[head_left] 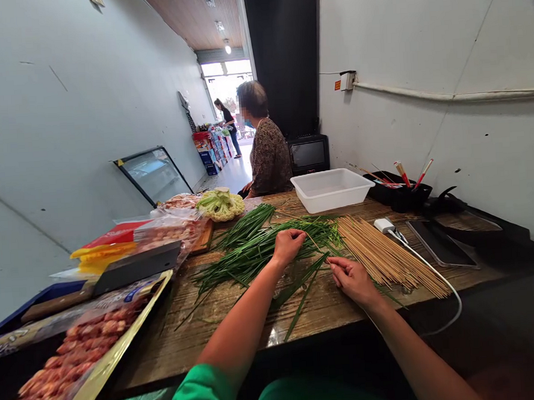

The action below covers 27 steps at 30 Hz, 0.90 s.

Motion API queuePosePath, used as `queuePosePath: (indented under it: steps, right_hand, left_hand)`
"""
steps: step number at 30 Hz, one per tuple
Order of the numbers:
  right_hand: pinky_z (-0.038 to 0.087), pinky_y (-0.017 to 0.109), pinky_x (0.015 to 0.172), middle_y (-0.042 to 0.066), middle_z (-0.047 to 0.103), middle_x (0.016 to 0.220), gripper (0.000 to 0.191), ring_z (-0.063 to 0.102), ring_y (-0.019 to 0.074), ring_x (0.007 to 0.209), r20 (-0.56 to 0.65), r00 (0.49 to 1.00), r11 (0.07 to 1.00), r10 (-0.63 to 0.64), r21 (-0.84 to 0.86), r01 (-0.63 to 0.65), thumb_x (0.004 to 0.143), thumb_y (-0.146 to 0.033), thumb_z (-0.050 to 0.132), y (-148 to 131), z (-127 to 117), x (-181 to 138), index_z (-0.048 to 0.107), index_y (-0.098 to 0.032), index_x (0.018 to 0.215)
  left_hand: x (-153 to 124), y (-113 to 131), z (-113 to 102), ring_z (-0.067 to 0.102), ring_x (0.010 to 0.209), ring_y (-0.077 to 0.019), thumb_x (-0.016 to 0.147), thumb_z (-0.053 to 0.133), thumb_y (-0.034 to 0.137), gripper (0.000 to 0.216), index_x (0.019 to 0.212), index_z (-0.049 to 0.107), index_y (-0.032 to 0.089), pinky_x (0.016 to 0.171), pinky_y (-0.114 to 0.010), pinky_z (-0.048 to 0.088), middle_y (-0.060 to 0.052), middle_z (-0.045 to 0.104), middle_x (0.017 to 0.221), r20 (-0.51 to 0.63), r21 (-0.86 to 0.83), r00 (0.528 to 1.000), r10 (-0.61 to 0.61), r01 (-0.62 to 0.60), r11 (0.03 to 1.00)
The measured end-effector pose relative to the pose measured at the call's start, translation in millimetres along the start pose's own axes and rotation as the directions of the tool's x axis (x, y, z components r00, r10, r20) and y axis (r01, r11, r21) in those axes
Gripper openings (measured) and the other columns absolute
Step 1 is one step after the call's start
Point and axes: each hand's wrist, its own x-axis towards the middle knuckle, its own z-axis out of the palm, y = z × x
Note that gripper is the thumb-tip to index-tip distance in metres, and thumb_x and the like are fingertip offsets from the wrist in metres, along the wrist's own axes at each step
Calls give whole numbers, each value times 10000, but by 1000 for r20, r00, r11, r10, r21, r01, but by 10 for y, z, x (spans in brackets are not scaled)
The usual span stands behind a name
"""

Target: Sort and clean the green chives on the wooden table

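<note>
A thin bamboo skewer [315, 244] runs slantwise between my two hands. My left hand [290, 245] is closed in a pinch at its far end, above the pile of green chives [247, 249]. Lower down, my right hand [353, 279] grips the skewer with thumb and fingertips. A few chive leaves [301, 279] hang from the skewer just beside the right fingertips and trail down to the left. Whether the skewer pierces them I cannot tell. To the right of my right hand lies a spread bundle of bamboo skewers [383, 250].
A white plastic tub [332, 190] stands behind the chives, with a cauliflower [221, 204] to its left. A cleaver [138, 267] and packed meat [81, 347] lie at left. A charger [384, 225] and phone [439, 244] are at right. A seated person [270, 151] is beyond the table.
</note>
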Motion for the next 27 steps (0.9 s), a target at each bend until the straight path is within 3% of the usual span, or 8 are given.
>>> queuePosePath:
  steps: [6, 27]
  right_hand:
    - [306, 229, 428, -54, 459, 458, 427, 404, 92, 418, 6, 1000, 1000, 3, 0, -3, 801, -400, 475, 10, 0, 9, 601, -79, 1053]
    - [295, 231, 422, -53, 463, 452, 403, 405, 96, 412, -16, 1000, 1000, 26, 4, -26, 783, -400, 480, 31, 6, 21, 596, -94, 1017]
  left_hand:
    - [1, 0, 4, 521, 509, -88, 743, 529, 293, 274, 808, 724, 111, 500, -191, 387, -15, 662, 630, -12, -31, 999, -33, 32, 999]
    - [-23, 51, 21, 614, 648, -127, 762, 567, 222, 199, 819, 733, 127, 623, -220, 459, -46, 708, 712, -23, 46, 996, 81, -79, 996]
